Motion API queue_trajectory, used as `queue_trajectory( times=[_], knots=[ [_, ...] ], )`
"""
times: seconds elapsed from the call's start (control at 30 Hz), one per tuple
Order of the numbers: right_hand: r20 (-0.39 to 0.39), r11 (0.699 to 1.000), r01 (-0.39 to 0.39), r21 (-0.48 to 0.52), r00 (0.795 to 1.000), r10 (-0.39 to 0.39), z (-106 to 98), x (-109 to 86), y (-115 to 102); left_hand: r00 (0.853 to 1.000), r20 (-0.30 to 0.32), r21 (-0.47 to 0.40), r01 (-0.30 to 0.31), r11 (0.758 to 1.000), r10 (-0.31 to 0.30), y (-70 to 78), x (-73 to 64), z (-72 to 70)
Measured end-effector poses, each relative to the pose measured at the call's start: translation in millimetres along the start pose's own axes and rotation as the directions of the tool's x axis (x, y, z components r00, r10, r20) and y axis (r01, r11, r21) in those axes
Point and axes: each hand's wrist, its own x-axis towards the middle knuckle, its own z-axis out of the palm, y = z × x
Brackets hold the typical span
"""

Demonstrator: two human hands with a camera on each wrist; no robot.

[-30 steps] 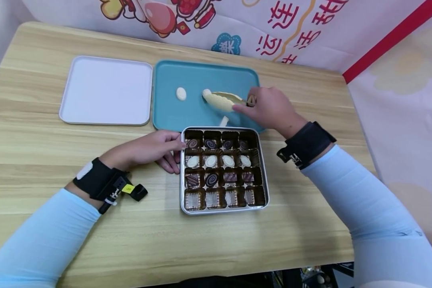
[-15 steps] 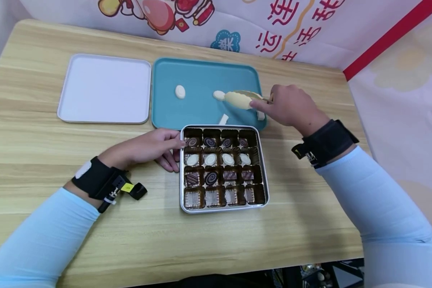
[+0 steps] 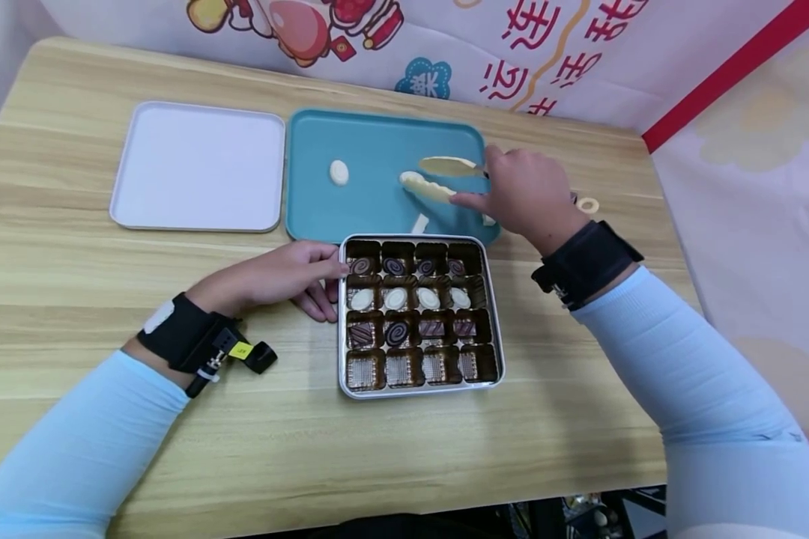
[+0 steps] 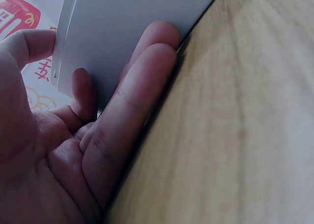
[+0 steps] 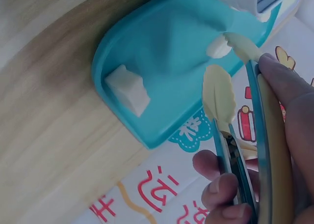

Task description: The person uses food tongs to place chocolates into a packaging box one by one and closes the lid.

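My right hand (image 3: 529,191) grips a pair of cream-tipped tongs (image 3: 450,166) over the teal tray (image 3: 377,217). The tong arms stand spread apart. A white oval chocolate (image 5: 219,47) lies on the tray at the tip of one arm, with nothing between the two tips in the right wrist view. Another white oval chocolate (image 3: 339,173) lies further left on the tray. My left hand (image 3: 283,278) holds the left side of a divided chocolate box (image 3: 421,393), thumb at its rim and fingers against its outer wall (image 4: 117,32). Chocolates fill three rows of the box; the nearest row's cups are bare.
A white tray (image 3: 198,168) sits left of the teal one. White blocky pieces (image 5: 128,89) lie near the teal tray's edge. The tongs' ring (image 3: 588,205) sticks out behind my right hand. A printed backdrop (image 3: 485,45) stands along the table's far edge.
The tongs first moved right, and the nearby white oval chocolate shifted right too. Since then the tong arms have spread apart and my right hand has come back slightly left. My left hand stays put.
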Motion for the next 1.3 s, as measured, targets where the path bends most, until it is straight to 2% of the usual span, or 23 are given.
queue_trajectory(
  times=[0.2,0.33,0.47,0.57,0.67,0.83,1.0,1.1,1.3],
  knots=[
    [0.044,0.997,-0.018,0.074,0.999,0.015,5.4,-2.0,0.0,1.000,-0.010,0.002,0.004,1.000,-0.004,1.3,1.1,2.6],
    [-0.031,0.993,0.022,0.112,0.999,-0.019,7.5,-10.8,0.3,1.000,-0.014,0.003,0.006,1.000,-0.006,0.9,0.6,3.7],
    [-0.138,0.984,0.073,0.164,0.989,-0.050,2.9,-33.5,-0.7,1.000,-0.020,0.006,0.004,1.000,-0.004,0.7,1.2,4.8],
    [-0.232,0.965,0.160,0.209,0.966,-0.110,-3.5,-58.9,-2.8,0.999,-0.032,0.003,0.003,1.000,-0.003,0.7,1.9,5.8],
    [-0.306,0.927,0.295,0.232,0.927,-0.219,-8.3,-87.4,-6.2,0.999,-0.040,-0.003,0.004,1.000,-0.004,0.9,2.5,6.2],
    [-0.325,0.863,0.457,0.218,0.867,-0.377,-12.1,-122.3,-15.9,0.997,-0.076,-0.007,0.015,1.000,-0.015,2.2,0.7,6.8],
    [-0.317,0.812,0.553,0.186,0.816,-0.483,-12.2,-133.8,-28.5,0.992,-0.123,-0.016,0.017,1.000,-0.019,0.5,-0.6,7.9],
    [-0.316,0.789,0.588,0.177,0.793,-0.520,-11.3,-135.0,-33.5,0.990,-0.141,-0.024,0.007,1.000,-0.010,-0.7,1.5,9.1],
    [-0.296,0.781,0.602,0.168,0.786,-0.542,-10.7,-132.3,-36.4,0.985,-0.170,-0.015,-0.011,1.000,0.009,1.2,5.5,11.3]
  ],
)
